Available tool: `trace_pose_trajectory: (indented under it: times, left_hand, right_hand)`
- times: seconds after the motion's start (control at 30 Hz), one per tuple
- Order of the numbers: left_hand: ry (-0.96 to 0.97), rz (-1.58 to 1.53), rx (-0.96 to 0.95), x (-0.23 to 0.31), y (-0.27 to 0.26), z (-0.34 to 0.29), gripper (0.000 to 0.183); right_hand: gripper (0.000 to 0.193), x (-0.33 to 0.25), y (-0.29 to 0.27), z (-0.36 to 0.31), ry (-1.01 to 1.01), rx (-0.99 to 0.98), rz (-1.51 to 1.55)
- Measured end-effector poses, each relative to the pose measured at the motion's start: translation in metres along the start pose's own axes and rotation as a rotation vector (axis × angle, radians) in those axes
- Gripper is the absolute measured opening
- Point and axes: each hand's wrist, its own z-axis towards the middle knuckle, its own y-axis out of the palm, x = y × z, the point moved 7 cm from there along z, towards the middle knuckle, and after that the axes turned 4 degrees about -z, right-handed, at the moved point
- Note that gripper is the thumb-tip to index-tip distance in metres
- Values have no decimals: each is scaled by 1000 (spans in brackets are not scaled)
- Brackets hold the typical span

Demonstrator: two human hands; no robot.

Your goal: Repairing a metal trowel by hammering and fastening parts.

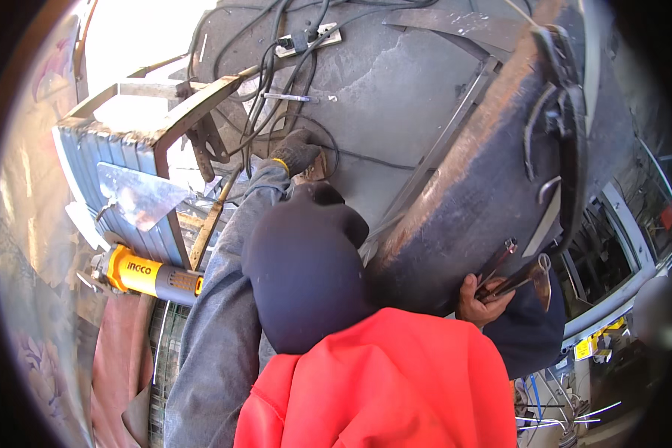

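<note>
My right hand [483,300] is bare and closed around a slim dark hand tool [496,286]; its exact kind is hard to make out. Close beside it are a small metal ring and a rusty leaf-shaped piece [541,284]. That hand is next to a large, thick, rust-edged metal piece [455,198] standing tilted on the right. My left arm reaches forward in a navy sleeve, and at its far end only a dark bit of my left hand [325,194] shows. Its fingers are hidden, as is anything they may hold.
A yellow-and-black angle grinder [153,276] lies at left beside a blue corrugated metal frame [123,160]. Black cables loop across the floor to a white power strip [328,36]. A pen-like stick [287,97] and long metal strips [455,119] lie ahead.
</note>
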Motion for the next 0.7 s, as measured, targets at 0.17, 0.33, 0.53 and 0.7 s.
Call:
trace_pose_trajectory:
  times: [0.17, 0.33, 0.53, 0.7]
  left_hand:
    - [2, 222, 400, -18, -35, 23, 49]
    - [-484, -638, 427, -1, -58, 48, 55]
    - [-171, -511, 279, 103, -68, 3, 46]
    - [410, -511, 212, 304, -114, -99, 35]
  right_hand:
    - [57, -12, -6, 1, -71, -55, -81]
    - [59, 12, -4, -13, 189, -60, 227]
    - [48, -14, 4, 6, 26, -82, 15]
    - [47, -38, -6, 19, -84, 24, -26]
